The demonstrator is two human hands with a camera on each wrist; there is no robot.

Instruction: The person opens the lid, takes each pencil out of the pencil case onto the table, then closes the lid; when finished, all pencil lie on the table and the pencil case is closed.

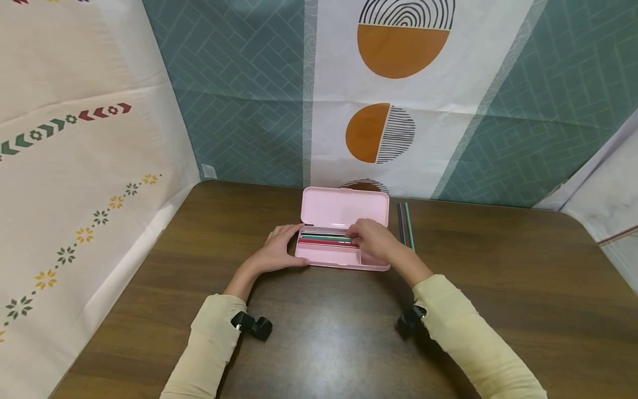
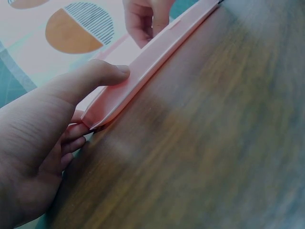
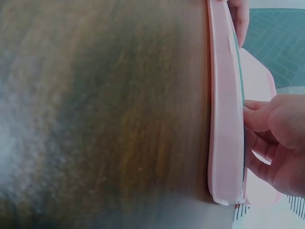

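A pink pencil case [image 1: 328,256] lies on the table with its lid raised at the back. My left hand [image 1: 274,252] grips its left end, the thumb on the front wall and the fingers round the far side, as the left wrist view shows too. Several coloured pencils, among them a red pencil [image 1: 324,242], lie lengthwise in the rear compartment. My right hand [image 1: 374,239] reaches into the case from the right and pinches the right part of a teal pencil [image 1: 326,238]; its fingertips are partly hidden. In the right wrist view the thumb and curled fingers are just behind the front wall.
A dark blue pencil [image 1: 401,224] and a green pencil [image 1: 409,226] lie side by side on the wooden table [image 1: 319,343], right of the case. A patterned cloth [image 1: 249,111] hangs behind the table's back edge, and a pale cloth [image 1: 89,183] at the left.
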